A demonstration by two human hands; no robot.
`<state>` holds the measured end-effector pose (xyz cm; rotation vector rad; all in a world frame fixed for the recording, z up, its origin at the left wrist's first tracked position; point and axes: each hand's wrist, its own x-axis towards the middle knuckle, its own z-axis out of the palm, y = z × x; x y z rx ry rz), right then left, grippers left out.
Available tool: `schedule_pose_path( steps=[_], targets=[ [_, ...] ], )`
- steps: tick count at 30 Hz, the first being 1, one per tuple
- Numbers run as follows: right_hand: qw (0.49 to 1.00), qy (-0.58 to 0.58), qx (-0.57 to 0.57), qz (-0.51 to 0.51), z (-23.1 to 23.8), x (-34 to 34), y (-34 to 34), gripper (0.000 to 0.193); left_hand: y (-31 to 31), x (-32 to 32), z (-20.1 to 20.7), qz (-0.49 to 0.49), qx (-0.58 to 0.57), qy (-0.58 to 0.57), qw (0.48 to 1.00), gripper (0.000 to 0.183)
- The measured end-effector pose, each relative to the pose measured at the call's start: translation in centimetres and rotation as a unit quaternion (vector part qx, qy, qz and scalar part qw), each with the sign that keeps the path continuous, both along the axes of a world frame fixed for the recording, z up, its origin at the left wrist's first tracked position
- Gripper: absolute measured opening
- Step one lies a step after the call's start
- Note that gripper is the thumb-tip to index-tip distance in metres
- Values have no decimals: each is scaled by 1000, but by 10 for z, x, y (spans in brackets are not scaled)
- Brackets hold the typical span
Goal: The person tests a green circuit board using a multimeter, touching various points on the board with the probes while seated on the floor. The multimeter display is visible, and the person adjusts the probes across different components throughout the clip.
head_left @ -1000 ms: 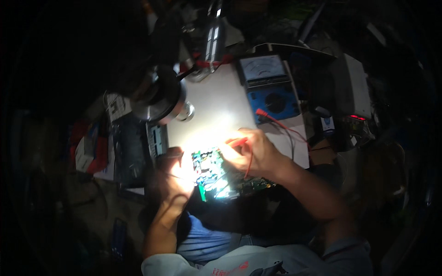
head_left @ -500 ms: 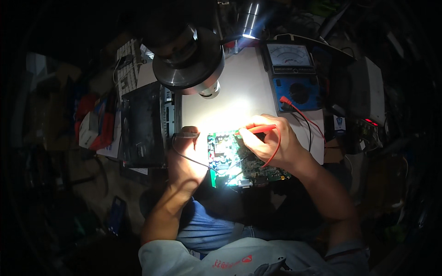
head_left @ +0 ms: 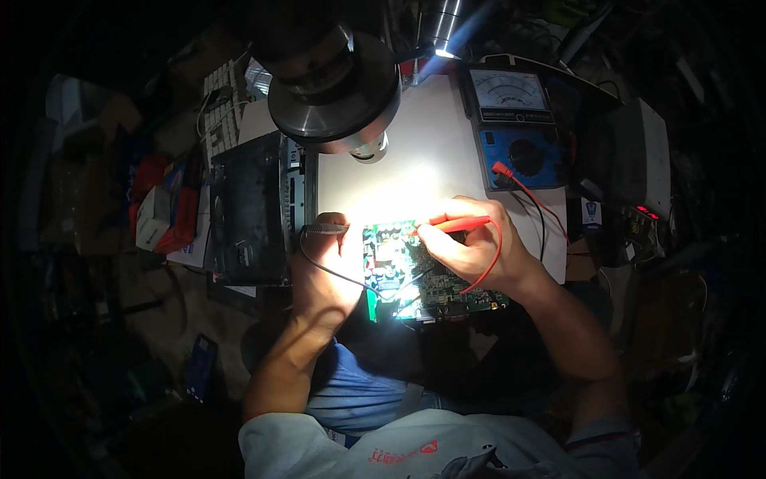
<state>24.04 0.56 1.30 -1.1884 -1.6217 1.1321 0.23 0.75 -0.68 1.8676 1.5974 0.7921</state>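
Observation:
A green circuit board [head_left: 391, 275] lies under a bright beam between my hands, its upper left part washed out by glare. My left hand [head_left: 329, 263] is closed on a black test probe [head_left: 325, 229] at the board's left edge; the probe's tip is lost in the glare. Closed in a pinch, my right hand [head_left: 471, 239] holds a red test probe [head_left: 467, 224] pointing left over the board's far edge. Whether its tip touches the board I cannot tell. Black and red leads curve from the probes across the board.
An analog multimeter [head_left: 520, 152] with a blue lower half stands at the back right, leads plugged in. A microscope head [head_left: 335, 96] and a lit lamp [head_left: 447, 36] hang over the white work surface [head_left: 439, 120]. At left are a dark flat device [head_left: 249, 211] and a keyboard [head_left: 223, 112].
The view has shifted slightly, so the multimeter and microscope sit a little further right. Both hands keep their probes at nearly the same places on the board.

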Motion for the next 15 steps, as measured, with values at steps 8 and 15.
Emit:
schedule_pose_path(
  steps=[8, 15],
  targets=[
    [1000, -27, 4, 0, 2, -4, -1, 20, -1, -1, -6, 32, -12, -47, 998, 13],
    [999, -24, 25, 26, 10, -2, 1, 14, -1, 5, 11, 21, -18, -6, 1000, 12]
  ],
)
